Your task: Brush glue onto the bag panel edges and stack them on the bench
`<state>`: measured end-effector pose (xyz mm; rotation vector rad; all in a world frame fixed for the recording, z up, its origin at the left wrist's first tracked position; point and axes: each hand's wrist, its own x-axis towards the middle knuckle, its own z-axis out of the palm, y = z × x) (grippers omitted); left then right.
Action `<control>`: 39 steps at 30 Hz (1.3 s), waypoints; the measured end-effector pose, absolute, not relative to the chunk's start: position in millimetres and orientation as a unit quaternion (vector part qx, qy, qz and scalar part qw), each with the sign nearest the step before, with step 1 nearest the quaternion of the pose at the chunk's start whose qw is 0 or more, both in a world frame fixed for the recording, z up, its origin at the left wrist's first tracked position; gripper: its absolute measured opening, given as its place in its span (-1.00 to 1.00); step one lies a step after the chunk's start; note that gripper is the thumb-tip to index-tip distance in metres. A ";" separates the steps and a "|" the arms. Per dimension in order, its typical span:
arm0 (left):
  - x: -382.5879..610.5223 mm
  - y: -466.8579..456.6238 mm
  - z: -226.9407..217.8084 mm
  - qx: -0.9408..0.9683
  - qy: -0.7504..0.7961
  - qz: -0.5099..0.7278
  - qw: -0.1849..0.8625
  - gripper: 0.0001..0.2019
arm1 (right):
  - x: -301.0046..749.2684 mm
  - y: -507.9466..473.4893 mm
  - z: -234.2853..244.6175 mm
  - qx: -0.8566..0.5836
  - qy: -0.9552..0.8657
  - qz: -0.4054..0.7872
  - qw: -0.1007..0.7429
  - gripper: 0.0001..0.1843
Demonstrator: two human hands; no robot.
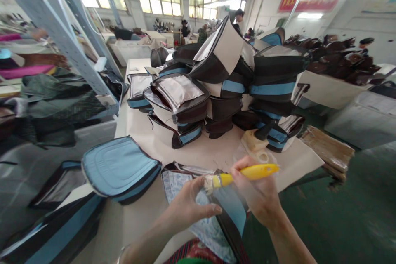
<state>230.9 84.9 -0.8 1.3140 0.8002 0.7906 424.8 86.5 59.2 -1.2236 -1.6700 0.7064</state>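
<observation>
My right hand (252, 192) is closed around the yellow handle of a paintbrush (258, 171). The brush's pale bristles point left, right by the fingertips of my left hand (188, 202). That hand lies over an unfinished bag piece (204, 222) with blue-patterned lining and black and blue sides, its thumb and fingers apart. Whether the bristles touch the finger or the fabric I cannot tell. A cut-open beige plastic container (255, 141) stands on the table just beyond my right hand, with a dark shape behind it.
Stacks of black, blue and white bag pieces (192, 105) fill the back of the white table (139, 140). To the left lie a light-blue bag piece (120, 167) and a black-and-blue one (62, 231). A metal frame (74, 45) slants up at left. Several people work farther back.
</observation>
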 end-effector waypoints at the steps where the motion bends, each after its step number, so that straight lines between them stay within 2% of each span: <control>1: 231.5 84.7 -1.3 0.574 0.350 0.352 0.651 -0.63 | 423.7 85.7 59.1 -0.495 -0.686 0.280 0.455 -0.83; 4: 233.5 84.1 -1.9 0.556 0.346 0.373 0.657 -0.68 | 421.2 81.2 59.3 -0.497 -0.692 0.220 0.476 -0.86; 9: 236.2 82.5 -1.7 0.515 0.341 0.376 0.691 -0.60 | 420.1 70.4 60.6 -0.462 -0.701 0.286 0.462 -0.85; 12: 236.8 81.4 -0.8 0.495 0.338 0.394 0.697 -0.70 | 420.5 71.6 57.3 -0.476 -0.702 0.242 0.471 -0.86; 18: 233.0 79.7 -1.5 0.477 0.316 0.408 0.711 -0.70 | 423.1 78.4 52.9 -0.503 -0.686 0.204 0.483 -0.85; 21: 229.6 83.2 -0.8 0.482 0.319 0.406 0.708 -0.71 | 422.8 78.7 53.6 -0.507 -0.679 0.224 0.482 -0.84; 25: 216.0 97.7 5.6 0.454 0.297 0.420 0.728 -0.68 | 420.5 81.1 55.4 -0.508 -0.635 0.217 0.540 -0.85; 28: 197.4 111.9 5.0 0.412 0.254 0.417 0.769 -0.66 | 419.1 84.3 56.9 -0.486 -0.573 0.273 0.601 -0.86; 32: 176.9 119.2 -12.2 0.338 0.225 0.445 0.798 -0.65 | 412.7 88.3 50.5 -0.435 -0.526 0.356 0.638 -0.83; 35: 172.8 113.9 -27.6 0.300 0.239 0.455 0.804 -0.62 | 401.4 91.2 40.6 -0.405 -0.507 0.418 0.636 -0.82; 39: 173.9 106.1 -36.0 0.312 0.252 0.460 0.792 -0.53 | 386.4 95.4 29.1 -0.405 -0.516 0.468 0.593 -0.79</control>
